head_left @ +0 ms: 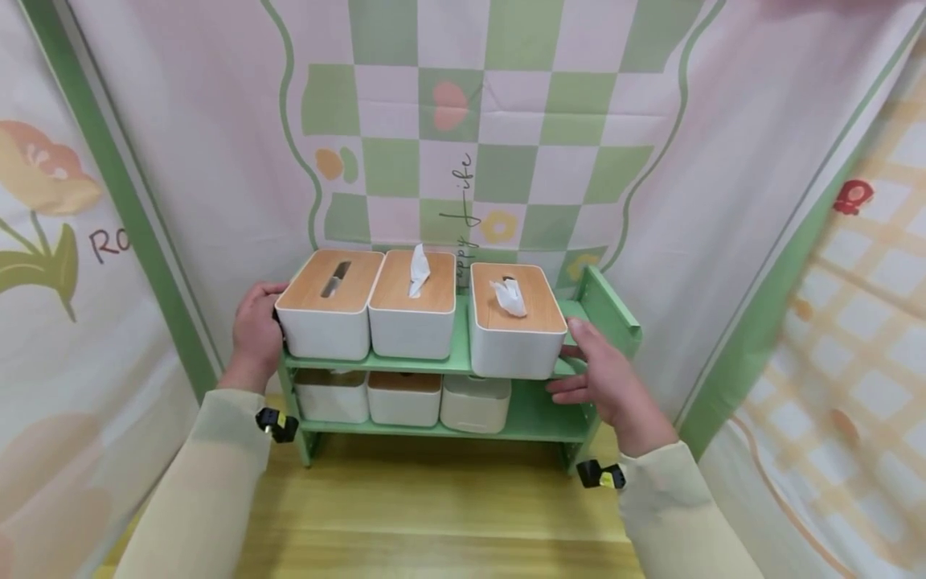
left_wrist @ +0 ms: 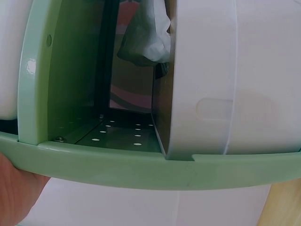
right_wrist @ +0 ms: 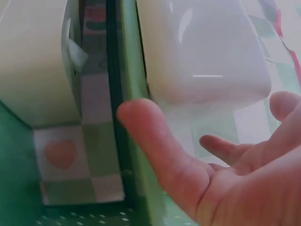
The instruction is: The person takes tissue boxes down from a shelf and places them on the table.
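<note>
Three white tissue boxes with wood-look lids stand on the upper level of a green shelf (head_left: 457, 354). My left hand (head_left: 258, 330) rests at the shelf's left end, beside the left tissue box (head_left: 325, 331); its fingertips are partly hidden there. The middle tissue box (head_left: 412, 331) stands close against the left one, a white tissue poking up. Across a gap sits the right tissue box (head_left: 515, 352), its tissue drooping and its front overlapping the shelf edge. My right hand (head_left: 604, 374) is at this box's right side, thumb and fingers extended and spread in the right wrist view.
On the lower level are two more wood-lidded boxes (head_left: 403, 400) and a cream bin (head_left: 475, 406). A raised green side panel (head_left: 611, 305) bounds the shelf at right. Printed fabric walls (head_left: 463, 121) enclose the back and sides, above a wooden floor (head_left: 434, 498).
</note>
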Motion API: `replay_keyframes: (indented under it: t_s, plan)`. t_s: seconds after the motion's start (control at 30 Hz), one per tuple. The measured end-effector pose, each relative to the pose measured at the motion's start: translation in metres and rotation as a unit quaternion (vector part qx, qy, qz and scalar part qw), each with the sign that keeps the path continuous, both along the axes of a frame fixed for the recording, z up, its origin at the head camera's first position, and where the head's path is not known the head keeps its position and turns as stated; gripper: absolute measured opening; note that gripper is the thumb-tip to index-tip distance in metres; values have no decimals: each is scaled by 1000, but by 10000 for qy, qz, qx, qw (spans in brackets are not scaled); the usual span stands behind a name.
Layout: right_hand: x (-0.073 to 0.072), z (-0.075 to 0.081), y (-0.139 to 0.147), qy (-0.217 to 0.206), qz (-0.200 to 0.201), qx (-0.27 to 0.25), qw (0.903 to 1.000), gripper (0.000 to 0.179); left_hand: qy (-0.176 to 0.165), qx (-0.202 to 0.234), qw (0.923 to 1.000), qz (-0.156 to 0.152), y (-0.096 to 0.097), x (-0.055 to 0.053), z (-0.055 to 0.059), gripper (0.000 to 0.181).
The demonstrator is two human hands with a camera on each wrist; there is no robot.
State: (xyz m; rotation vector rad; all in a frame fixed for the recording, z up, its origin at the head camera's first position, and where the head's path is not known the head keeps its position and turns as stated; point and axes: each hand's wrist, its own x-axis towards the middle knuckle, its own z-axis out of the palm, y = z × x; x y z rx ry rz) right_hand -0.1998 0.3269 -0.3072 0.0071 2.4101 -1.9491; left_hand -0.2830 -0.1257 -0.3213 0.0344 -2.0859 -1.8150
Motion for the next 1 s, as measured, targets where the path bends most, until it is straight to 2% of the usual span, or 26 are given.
replay_keyframes:
  t_s: [0.2, 0.47, 0.73, 1.0]
  plan:
    - [-5, -9, -3, -175, 328, -928, 9950, 84, 52, 20, 10000, -1, -2, 0, 0, 41]
    - [-7, -9, -8, -308, 85, -1664, 9855, 83, 32, -47, 10000, -51, -2, 1, 1, 43]
    - [8, -6, -6, -330, -141, -1588, 9867, 82, 79, -105, 9999, -13, -1, -1, 0, 42]
    - [20, -3, 1, -272, 24, -879, 9958, 91, 109, -92, 9999, 15, -1, -1, -1, 42]
